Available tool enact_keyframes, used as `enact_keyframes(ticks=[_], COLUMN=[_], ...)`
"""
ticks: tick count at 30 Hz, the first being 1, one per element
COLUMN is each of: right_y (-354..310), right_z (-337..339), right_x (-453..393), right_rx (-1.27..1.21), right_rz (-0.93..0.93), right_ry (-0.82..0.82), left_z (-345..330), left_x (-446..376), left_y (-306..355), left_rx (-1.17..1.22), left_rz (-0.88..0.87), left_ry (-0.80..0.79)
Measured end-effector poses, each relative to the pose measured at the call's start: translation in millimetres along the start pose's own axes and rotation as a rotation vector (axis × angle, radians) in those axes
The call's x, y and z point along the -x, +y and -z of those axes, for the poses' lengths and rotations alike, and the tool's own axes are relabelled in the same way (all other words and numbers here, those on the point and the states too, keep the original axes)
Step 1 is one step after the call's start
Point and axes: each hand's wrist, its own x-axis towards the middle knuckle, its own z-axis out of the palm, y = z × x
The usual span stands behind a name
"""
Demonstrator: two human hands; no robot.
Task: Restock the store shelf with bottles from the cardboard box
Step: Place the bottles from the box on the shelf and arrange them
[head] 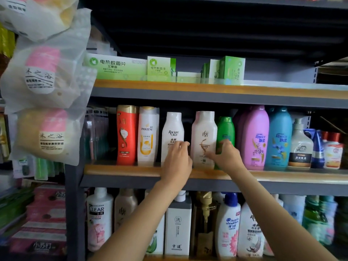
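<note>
Mid shelf w/ orange-edged front lip [131, 171] mostly stocked: red bottle, white Pantene, white Rocien bottle [172, 132], pale pink-white shampoo bottle [204, 136], green bottle [226, 129], purple + blue Rejoice. Pale bottle stands on shelf, btwn Rocien and green one; placement looks nearly done, prob. final squaring left. Cardboard box not in view, so remaining stock unknown.

Both arms reach up & fwd. Left hand [177, 159] fingers curled at pale bottle's left edge, touching Rocien. Right hand [226, 155] grips pale bottle's right side.
</note>
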Motion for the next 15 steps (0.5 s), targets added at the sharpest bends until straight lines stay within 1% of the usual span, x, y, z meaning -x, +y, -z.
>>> enact_keyframes(ticks=[2, 4, 8, 11, 15], right_y=[1.9, -0.8, -3.3, -1.2, -4.7], right_z=[0.1, 1.3, 1.6, 0.3, 2.1], right_x=[-1.8, -4.1, -8.0, -11.9, -17.9], right_rx=[-0.014, 0.028, 0.11, 0.084, 0.077], right_rz=[-0.001, 0.026, 0.033, 0.041, 0.051], right_ry=[-0.053, -0.093, -0.193, -0.213, -0.29], left_z=[-3.2, -3.9, -3.6, -3.2, -3.6], left_x=[-7.4, -14.7, -22.2, -28.7, -37.7], left_y=[3.8, 5.1, 8.1, 13.1, 19.6], left_rx=[0.052, 0.09, 0.098, 0.116, 0.188], left_rz=[0.103, 0.176, 0.235, 0.261, 0.314], left_ry=[-0.109, -0.169, -0.276, -0.384, -0.438])
